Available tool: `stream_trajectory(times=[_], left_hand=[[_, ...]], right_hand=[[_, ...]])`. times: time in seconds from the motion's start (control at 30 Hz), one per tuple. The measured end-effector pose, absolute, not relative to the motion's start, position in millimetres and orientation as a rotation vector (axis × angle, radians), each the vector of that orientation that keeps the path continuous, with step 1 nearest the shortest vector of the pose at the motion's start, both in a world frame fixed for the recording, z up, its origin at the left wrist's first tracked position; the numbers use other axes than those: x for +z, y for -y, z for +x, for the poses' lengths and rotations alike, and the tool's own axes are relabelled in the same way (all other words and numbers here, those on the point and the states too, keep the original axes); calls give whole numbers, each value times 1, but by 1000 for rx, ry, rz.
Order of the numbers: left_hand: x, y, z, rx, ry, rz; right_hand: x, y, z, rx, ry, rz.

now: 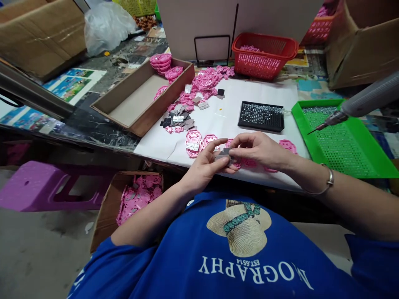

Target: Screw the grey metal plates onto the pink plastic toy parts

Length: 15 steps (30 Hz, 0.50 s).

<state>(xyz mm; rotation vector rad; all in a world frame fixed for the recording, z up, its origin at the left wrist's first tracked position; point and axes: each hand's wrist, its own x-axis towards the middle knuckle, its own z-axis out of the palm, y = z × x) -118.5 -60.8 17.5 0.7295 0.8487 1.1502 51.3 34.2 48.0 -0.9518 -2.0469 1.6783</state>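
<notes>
Between my two hands are small flat grey plates (222, 154), held just above the front of the white work surface. My left hand (208, 162) grips them from the left, thumb on top. The fingers of my right hand (260, 150) pinch them at the right end. Beneath and around my hands lies a row of pink plastic pieces, partly hidden; the leftmost pink piece (193, 143) has a silvery plate on it. A pile of loose grey plates (183, 120) lies beyond my left hand, beside a heap of pink parts (205, 81).
A black screw tray (261, 116) and a green tray (339, 141) with screws stand to the right, under a hanging electric screwdriver (346, 110). At the back is a red basket (264, 56). A shallow box (137, 99) sits left; below are a carton (107, 203) and purple stool (59, 187).
</notes>
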Motion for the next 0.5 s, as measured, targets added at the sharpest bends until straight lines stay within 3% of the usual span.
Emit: stream_trajectory(times=[0.3, 0.4, 0.5], left_hand=[[19, 59, -117, 1158, -913, 645], [21, 60, -119, 1161, -950, 646], [22, 61, -119, 1178, -978, 665]], right_hand=[[49, -51, 84, 1764, 1797, -1133], [51, -55, 92, 1728, 1941, -1136], [50, -59, 96, 1469, 2289, -1071]])
